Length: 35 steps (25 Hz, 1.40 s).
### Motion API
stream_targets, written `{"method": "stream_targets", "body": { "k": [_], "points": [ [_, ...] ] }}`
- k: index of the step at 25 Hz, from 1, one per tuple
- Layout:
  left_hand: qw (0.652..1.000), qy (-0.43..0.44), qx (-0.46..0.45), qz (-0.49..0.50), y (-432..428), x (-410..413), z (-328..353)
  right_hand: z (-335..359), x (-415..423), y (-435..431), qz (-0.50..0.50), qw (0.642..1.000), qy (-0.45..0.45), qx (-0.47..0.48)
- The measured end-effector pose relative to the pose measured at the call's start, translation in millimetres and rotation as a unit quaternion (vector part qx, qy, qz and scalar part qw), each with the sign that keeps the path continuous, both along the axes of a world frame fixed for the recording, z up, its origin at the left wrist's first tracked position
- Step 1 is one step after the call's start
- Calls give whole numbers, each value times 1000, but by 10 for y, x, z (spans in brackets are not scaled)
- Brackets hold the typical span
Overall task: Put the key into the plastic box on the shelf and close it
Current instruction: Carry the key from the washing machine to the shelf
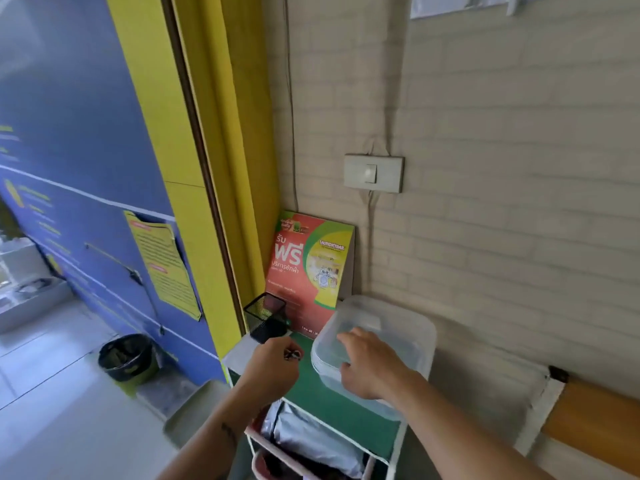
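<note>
A clear plastic box (408, 327) with a translucent lid stands on the green top of a white shelf unit (325, 393), against the brick wall. My right hand (367, 365) rests on the lid near its left front edge, fingers curled over it. Just left of the box, my left hand (273, 365) is closed around a small dark key (292, 355) that pokes out between the fingertips. The box looks closed; what it holds is blurred.
A black mesh pen holder (265, 317) and a red-green standing sign (308, 268) occupy the back of the shelf top. Bags fill the shelf's lower tiers (311, 441). A bin (126, 358) sits on the floor at left, a light switch (374, 173) above on the wall.
</note>
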State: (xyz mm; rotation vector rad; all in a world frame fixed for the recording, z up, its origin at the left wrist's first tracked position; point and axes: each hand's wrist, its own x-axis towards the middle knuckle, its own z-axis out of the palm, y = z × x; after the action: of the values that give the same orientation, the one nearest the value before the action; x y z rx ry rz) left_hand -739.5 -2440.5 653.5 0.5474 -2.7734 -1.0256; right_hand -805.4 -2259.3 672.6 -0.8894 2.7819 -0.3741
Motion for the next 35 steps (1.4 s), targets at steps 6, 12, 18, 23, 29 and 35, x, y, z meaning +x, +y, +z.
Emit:
{"method": "stream_targets", "body": {
  "k": [6, 12, 18, 23, 29, 35],
  "points": [
    [999, -22, 24, -34, -333, -467, -450, -235, -63, -348, -44, 995, -1, 87],
    [993, 5, -76, -92, -397, -754, -884, -378, -5, -451, -62, 987, 76, 125],
    [970, -17, -176, -168, -431, -779, -1142, -471, 29, -482, -77, 984, 111, 119],
    [983, 61, -127, -120, -420, -691, -1131, -478, 57, -509, -85, 983, 111, 116],
    [982, 81, 168, -41, -262, -490, -863, -408, 3, -550, -92, 982, 102, 129],
    [949, -7, 305, -78, -214, -484, -811, -459, 8, -664, -118, 971, 108, 178]
  ]
}}
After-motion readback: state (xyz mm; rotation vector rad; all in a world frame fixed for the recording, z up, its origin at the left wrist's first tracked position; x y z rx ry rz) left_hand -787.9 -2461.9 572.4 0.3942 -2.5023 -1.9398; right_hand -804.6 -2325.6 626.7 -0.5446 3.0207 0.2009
